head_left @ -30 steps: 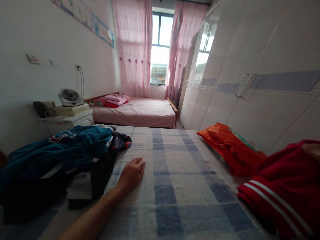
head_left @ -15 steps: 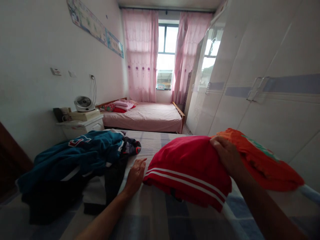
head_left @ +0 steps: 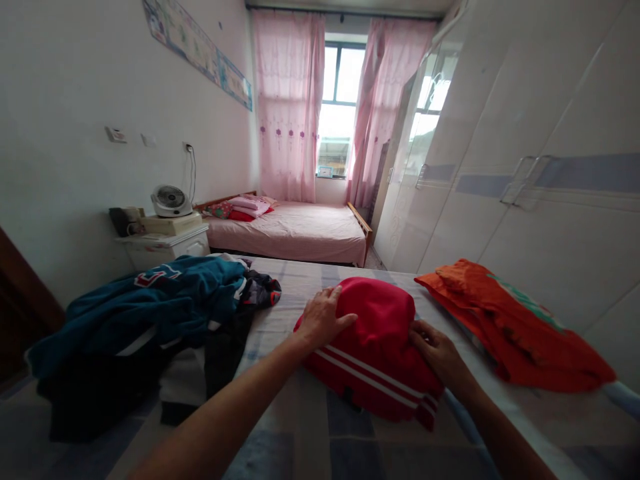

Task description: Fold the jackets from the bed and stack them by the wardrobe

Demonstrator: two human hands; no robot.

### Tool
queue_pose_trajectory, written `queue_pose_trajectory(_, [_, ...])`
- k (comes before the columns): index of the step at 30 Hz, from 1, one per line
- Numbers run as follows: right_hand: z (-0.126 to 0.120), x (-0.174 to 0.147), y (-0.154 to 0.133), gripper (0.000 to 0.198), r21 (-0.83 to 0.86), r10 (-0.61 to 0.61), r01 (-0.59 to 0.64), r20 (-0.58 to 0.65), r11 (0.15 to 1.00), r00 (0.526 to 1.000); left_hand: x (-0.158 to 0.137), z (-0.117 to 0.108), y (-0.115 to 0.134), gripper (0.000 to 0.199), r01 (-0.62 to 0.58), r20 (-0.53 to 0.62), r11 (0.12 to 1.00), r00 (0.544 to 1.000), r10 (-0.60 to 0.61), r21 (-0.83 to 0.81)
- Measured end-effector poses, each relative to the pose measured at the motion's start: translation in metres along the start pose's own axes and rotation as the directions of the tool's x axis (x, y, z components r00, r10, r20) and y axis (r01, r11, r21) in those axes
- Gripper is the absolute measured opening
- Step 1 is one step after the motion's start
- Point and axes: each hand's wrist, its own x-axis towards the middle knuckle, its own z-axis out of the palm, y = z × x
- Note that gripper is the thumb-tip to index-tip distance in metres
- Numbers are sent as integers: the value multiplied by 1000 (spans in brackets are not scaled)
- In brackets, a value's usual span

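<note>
In front of me on the bed lies a bundled red garment [head_left: 373, 333] with two white stripes along its near edge. My left hand [head_left: 320, 320] rests on its left side, fingers laid over the cloth and thumb stretched out to the right. At the right edge, my right hand [head_left: 440, 350] has its fingers curled at the cloth, partly pinching it; the fingertips are partly hidden. To the right of that hand lies an orange garment [head_left: 520, 327] with a green print. A heap of dark clothes with a teal top [head_left: 165, 290] lies on the left.
A checked sheet [head_left: 295, 413] covers the bed under the clothes. Beyond stands another bed [head_left: 310, 230] with pink bedding. A small fan [head_left: 171, 200] sits on a white cabinet [head_left: 190, 243] at the left wall. Tall white wardrobes [head_left: 540, 233] line the right side.
My left hand has moved from the sheet onto the red garment's left side. My right hand has shifted down its right edge, and the garment looks narrower and more gathered.
</note>
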Motion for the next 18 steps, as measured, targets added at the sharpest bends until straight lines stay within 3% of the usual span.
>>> queue_pose_trajectory(3, [-1,-4,-2,34,95,31,-33,27,995,999,20,11,10,20,10,25,999,1000,-11,46])
queue_pose_trajectory(5, [-6,-1,-4,34,138,56,-58,20,989,998,34,1,11,20,9,-4,998,1000,-8,69])
queue_pose_trajectory(7, [-13,9,-13,33,181,51,-48,-9,982,999,51,-27,11,20,7,-72,996,997,-1,88])
queue_pose_trajectory(10, [-22,32,-44,30,258,-25,55,-121,965,992,77,-87,12,21,1,-208,993,978,23,118])
queue_pose_trajectory(11, [-22,41,-56,30,267,-56,106,-188,958,981,83,-106,12,23,-6,-272,992,961,41,129])
queue_pose_trajectory(14, [-16,59,-90,27,208,-168,268,-401,941,900,86,-142,5,27,-24,-504,975,853,135,219])
queue_pose_trajectory(15, [-11,63,-98,26,172,-210,305,-421,937,882,82,-148,0,25,-39,-514,962,839,180,272])
queue_pose_trajectory(18, [5,66,-112,24,90,-289,336,-334,938,897,65,-157,-21,16,-71,-398,922,887,233,382])
